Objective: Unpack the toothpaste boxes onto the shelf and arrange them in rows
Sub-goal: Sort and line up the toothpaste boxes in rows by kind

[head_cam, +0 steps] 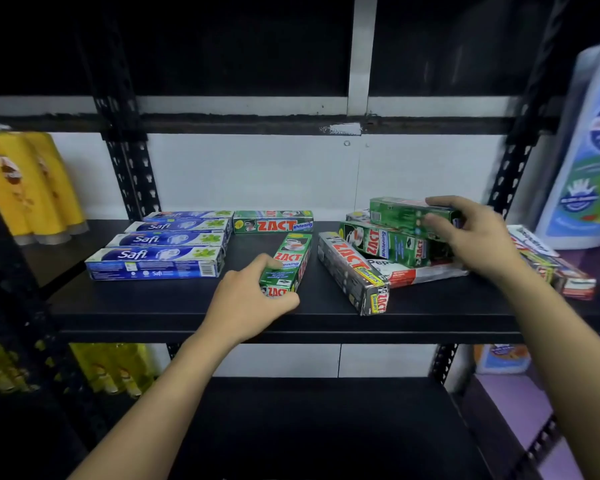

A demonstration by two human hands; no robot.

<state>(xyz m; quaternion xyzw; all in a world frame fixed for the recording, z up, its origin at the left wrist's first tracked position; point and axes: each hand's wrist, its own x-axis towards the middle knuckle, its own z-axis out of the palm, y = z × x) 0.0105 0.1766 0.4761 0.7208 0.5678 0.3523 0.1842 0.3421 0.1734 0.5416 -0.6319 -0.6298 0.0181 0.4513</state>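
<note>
On the black shelf [326, 323], from the head view, four blue Safi boxes [160, 252] lie in a neat row at left, the rear Zact box [272, 221] crosswise beside them. The left hand [253, 296] has its grip clamped on the end-on Zact box [288, 263], likely to swing it into line. The right hand [471, 233] has its grip closed round the top green box [406, 213] of the loose pile [395, 251], probably to lift it clear.
</note>
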